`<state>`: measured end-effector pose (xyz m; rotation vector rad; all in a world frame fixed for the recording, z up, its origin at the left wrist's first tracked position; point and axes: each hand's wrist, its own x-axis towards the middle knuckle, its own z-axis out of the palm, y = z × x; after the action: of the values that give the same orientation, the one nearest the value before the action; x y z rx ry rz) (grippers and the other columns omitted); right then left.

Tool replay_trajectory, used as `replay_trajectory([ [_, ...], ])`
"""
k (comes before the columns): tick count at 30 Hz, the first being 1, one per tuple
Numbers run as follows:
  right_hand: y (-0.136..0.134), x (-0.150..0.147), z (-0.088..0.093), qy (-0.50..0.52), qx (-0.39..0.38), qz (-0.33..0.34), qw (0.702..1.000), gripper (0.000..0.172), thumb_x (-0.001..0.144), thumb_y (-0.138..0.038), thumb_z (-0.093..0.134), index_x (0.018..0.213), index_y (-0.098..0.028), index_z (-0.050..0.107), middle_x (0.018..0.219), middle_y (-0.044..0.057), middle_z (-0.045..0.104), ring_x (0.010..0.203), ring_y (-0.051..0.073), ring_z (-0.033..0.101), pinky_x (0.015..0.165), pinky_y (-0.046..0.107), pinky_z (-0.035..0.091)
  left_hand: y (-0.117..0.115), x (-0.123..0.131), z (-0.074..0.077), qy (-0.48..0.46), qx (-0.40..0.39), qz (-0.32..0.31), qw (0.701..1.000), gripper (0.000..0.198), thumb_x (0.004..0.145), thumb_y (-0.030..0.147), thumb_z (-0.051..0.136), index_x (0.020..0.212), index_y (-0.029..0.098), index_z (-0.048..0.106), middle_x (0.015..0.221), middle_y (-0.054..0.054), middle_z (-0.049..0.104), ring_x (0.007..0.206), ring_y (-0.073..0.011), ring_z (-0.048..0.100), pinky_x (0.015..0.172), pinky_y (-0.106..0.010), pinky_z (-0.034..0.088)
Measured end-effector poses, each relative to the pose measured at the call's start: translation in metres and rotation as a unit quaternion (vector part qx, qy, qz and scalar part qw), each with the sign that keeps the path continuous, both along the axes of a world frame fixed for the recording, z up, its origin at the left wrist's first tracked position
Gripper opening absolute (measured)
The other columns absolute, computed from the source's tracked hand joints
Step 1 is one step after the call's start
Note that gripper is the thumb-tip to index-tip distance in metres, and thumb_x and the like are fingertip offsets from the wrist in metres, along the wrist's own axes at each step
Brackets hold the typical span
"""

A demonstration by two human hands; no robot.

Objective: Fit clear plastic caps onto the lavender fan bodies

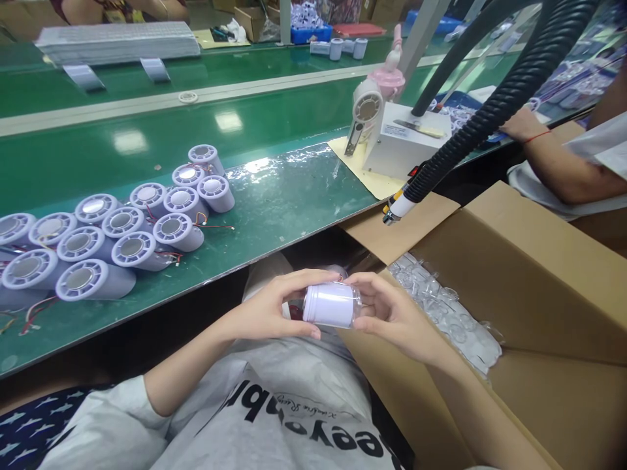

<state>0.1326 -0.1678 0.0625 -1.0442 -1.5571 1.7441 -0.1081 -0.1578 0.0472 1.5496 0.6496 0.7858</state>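
Note:
Above my lap I hold a pale lavender cylindrical housing (pixel 329 304) on its side, between both hands. A clear plastic cover wraps its right end. My left hand (pixel 277 307) grips its left end, fingers over the top and thumb below. At the right end, my right hand (pixel 386 313) has its fingers and thumb around the clear cover. Thin wires show near the top of the housing. On the bench to the left stand several similar lavender housings (pixel 132 248) with round silver discs in their ends and loose coloured wires.
An open cardboard box (pixel 553 287) at my right holds several clear plastic covers (pixel 441 300). A black ribbed hose (pixel 494 98) hangs over it from a white machine (pixel 406 140). A handheld fan (pixel 365 111) stands beside the machine. A co-worker's arm (pixel 563 150) is at the right.

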Motion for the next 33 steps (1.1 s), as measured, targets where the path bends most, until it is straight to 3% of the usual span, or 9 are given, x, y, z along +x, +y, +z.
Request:
replay_trajectory([
  [10,0.0,-0.005,-0.008,0.048,-0.125,-0.011,0.991,0.036,0.085,-0.044,0.066,0.107,-0.021,0.049,0.083,0.0,0.064,0.064,0.014,0.068,0.062,0.026,0.057,0.001,-0.001,0.0,0.009,0.029,-0.006,1.0,0.079,0.065,0.022,0.084,0.137,0.027,0.052,0.141,-0.013,0.053,0.131,-0.0301,0.049,0.109,-0.045,0.042],
  [16,0.001,-0.01,-0.01,0.063,-0.204,-0.015,0.977,0.043,0.084,-0.059,0.06,0.092,-0.019,0.047,0.064,-0.001,0.065,0.052,0.012,0.066,0.046,0.018,0.052,0.002,-0.001,-0.001,-0.004,0.043,-0.016,0.999,0.08,0.066,0.019,0.083,0.138,0.03,0.05,0.144,-0.011,0.051,0.135,-0.0282,0.046,0.111,-0.043,0.041],
  [24,0.001,-0.018,-0.007,0.074,-0.285,-0.003,0.956,0.057,0.083,-0.071,0.05,0.082,-0.015,0.057,0.064,0.005,0.068,0.045,0.011,0.063,0.039,0.015,0.05,0.002,-0.001,-0.004,-0.003,0.082,-0.012,0.997,0.078,0.066,0.02,0.083,0.136,0.032,0.051,0.143,-0.009,0.051,0.136,-0.0285,0.043,0.112,-0.045,0.038],
  [27,0.001,-0.019,-0.007,0.074,-0.317,0.027,0.945,0.064,0.086,-0.073,0.042,0.074,-0.013,0.061,0.059,0.005,0.065,0.04,0.008,0.059,0.037,0.012,0.046,-0.002,0.001,0.0,0.021,0.053,-0.005,0.998,0.071,0.068,0.022,0.082,0.133,0.031,0.053,0.137,-0.009,0.054,0.13,-0.0273,0.048,0.106,-0.042,0.044],
  [30,-0.001,-0.018,-0.01,0.062,-0.3,0.044,0.951,0.071,0.085,-0.078,0.031,0.08,-0.014,0.06,0.057,0.004,0.062,0.038,0.009,0.056,0.034,0.014,0.044,-0.007,0.002,0.005,0.028,-0.024,0.001,0.999,0.063,0.074,0.024,0.077,0.132,0.029,0.051,0.135,-0.009,0.053,0.12,-0.0246,0.055,0.097,-0.037,0.051],
  [33,-0.005,-0.015,-0.015,0.048,-0.16,0.019,0.986,0.075,0.082,-0.081,0.032,0.109,-0.016,0.057,0.085,0.01,0.069,0.057,0.016,0.066,0.046,0.023,0.054,-0.012,0.003,0.009,0.021,-0.083,0.023,0.996,0.061,0.077,0.025,0.074,0.133,0.028,0.049,0.136,-0.009,0.051,0.116,-0.0238,0.057,0.091,-0.033,0.053],
])
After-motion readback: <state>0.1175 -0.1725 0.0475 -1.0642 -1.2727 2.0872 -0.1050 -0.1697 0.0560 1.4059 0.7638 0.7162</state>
